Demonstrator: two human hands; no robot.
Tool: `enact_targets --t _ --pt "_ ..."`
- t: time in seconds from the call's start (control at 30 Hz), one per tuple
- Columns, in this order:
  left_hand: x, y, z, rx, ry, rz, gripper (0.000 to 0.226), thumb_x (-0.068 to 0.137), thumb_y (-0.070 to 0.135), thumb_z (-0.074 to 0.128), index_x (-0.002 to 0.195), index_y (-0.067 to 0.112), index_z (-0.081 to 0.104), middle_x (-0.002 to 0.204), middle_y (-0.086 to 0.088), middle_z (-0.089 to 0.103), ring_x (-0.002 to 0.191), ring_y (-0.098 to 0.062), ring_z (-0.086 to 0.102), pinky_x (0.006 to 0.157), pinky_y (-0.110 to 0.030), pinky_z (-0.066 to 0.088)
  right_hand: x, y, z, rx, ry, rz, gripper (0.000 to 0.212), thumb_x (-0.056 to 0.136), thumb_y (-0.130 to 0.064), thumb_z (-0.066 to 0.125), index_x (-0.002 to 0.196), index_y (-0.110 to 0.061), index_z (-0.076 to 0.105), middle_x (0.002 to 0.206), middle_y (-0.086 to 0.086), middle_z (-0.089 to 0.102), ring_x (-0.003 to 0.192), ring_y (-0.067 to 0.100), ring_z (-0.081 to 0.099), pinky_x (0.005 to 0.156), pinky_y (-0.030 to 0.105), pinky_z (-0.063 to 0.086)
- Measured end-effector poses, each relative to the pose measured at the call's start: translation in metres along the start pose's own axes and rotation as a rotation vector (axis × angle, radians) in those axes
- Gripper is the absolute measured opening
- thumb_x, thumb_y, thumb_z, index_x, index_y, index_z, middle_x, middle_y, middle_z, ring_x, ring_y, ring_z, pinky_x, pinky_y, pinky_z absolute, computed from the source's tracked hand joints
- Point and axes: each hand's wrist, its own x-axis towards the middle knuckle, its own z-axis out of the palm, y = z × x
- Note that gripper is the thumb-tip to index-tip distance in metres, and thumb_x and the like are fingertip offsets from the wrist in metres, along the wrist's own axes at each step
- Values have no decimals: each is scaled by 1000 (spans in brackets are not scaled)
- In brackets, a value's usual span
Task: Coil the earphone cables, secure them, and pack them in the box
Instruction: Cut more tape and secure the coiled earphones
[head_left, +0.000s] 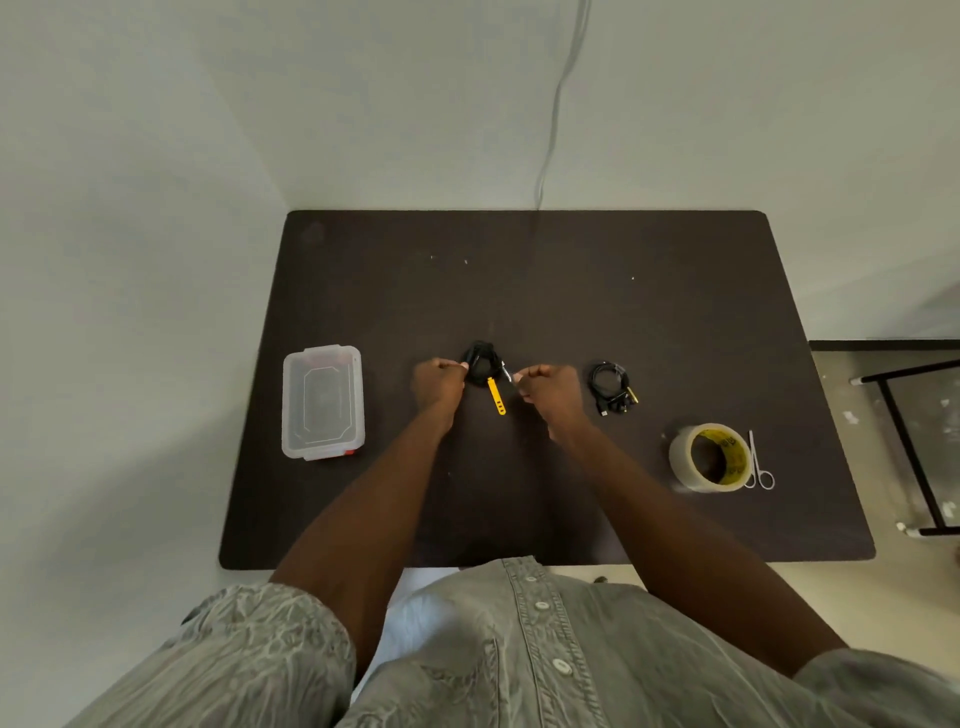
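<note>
A black coiled earphone cable sits at the middle of the dark table, with a yellow strap hanging from it toward me. My left hand pinches the coil's left side. My right hand is closed on the cable's plug end at the coil's right. A second black cable bundle lies loose to the right of my right hand. The clear plastic box stands at the left, its lid on.
A roll of clear tape with a yellow core stands at the right front, small scissors just beside it. A black metal frame stands off the table's right edge. A grey cord runs down the wall behind.
</note>
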Motion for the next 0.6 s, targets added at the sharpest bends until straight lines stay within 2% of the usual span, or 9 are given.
enact_targets --t 0.07,0.17,0.23,0.3,0.43,0.53,0.6 --pt "9 4 1 105 13 2 17 74 30 75 78 16 66 84 -10 71 86 -28 69 79 -38 57 4 1 -3 15 7 9 21 84 -6 69 65 -16 67 62 2 59 63 14 52 67 30 47" --pt "11 13 5 340 -2 106 48 76 31 76 117 10 62 116 -10 65 108 -29 61 90 -34 49 7 2 -6 17 5 8 21 86 -7 68 67 -15 67 63 2 59 65 14 52 68 32 46" --pt "13 20 8 473 -58 247 58 78 27 75 131 14 54 128 -8 57 116 -26 56 94 -34 44 9 3 -8 11 2 9 20 87 -7 67 68 -14 67 64 3 60 66 15 51 68 31 45" --pt "18 26 12 547 -129 341 63 76 23 75 135 18 52 132 -8 54 119 -25 54 98 -36 45 11 5 -10 14 2 19 18 87 -8 68 70 -14 68 67 4 61 68 14 53 69 30 46" --pt "25 35 17 723 -227 450 53 75 18 75 125 18 61 124 -8 64 116 -27 58 96 -37 47 13 6 -9 46 12 46 16 87 -9 68 71 -13 67 71 7 63 70 17 54 71 32 48" --pt "23 36 19 855 -197 461 31 73 18 70 104 21 67 108 -7 69 106 -28 61 92 -37 47 11 5 -8 57 12 57 17 87 -9 67 71 -14 66 70 5 62 69 16 54 72 32 49" --pt "18 34 19 872 -198 413 18 70 19 69 88 14 69 95 -10 70 95 -31 64 83 -37 51 11 5 -8 61 11 68 18 88 -9 67 71 -15 66 70 4 63 69 14 56 72 31 49"
